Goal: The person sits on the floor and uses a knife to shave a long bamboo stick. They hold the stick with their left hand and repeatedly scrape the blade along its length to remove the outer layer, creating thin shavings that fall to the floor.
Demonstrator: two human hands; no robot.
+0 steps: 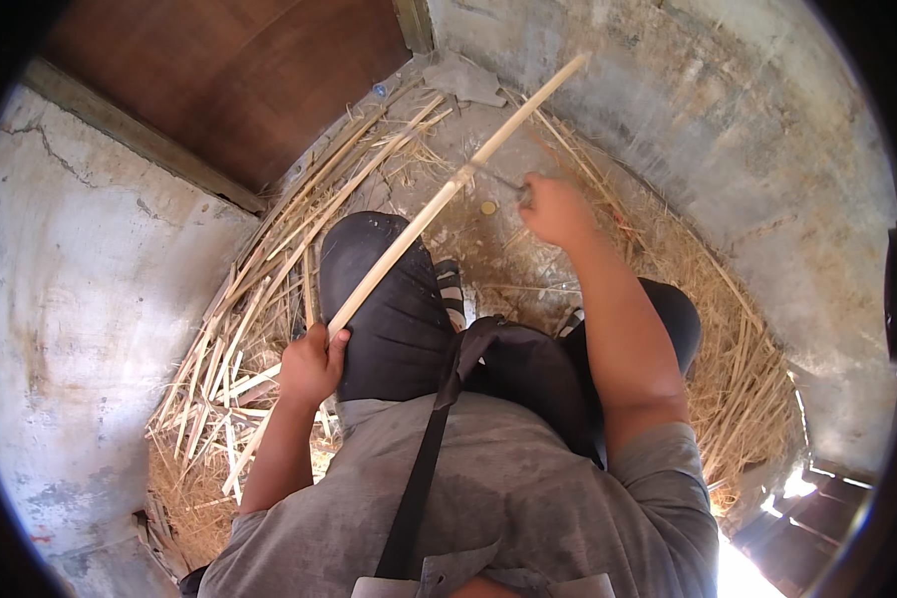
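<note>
A rough concrete floor (767,199) is seen beneath the seated person, hemmed by plastered walls and a brown wooden door (239,80) far beyond the fingers; the floor is littered with straw and shavings (738,399) to the right of the right hand, and a heap of split cane strips (259,299) is spread just left of the left hand. Dark trousers (394,309) cover the raised knee between the two hands, and a black strap (424,468) is slung across a grey shirt nearer the body.

A long pale bamboo stick (439,204) is laid slantwise over the knee; its near end is clenched in the fingers of the left hand (311,367), while its far end is carried up past the right hand towards the wall. The right hand (556,211) is closed round a small dark blade (500,179), whose tip is set against the stick just left of those fingers; whether it has bitten in cannot be told.

The cut is judged best made with the stick braced firmly on the knee; the blade should be drawn away from the body, at a shallow angle along the grain; the left fingers should be kept well behind the edge.
</note>
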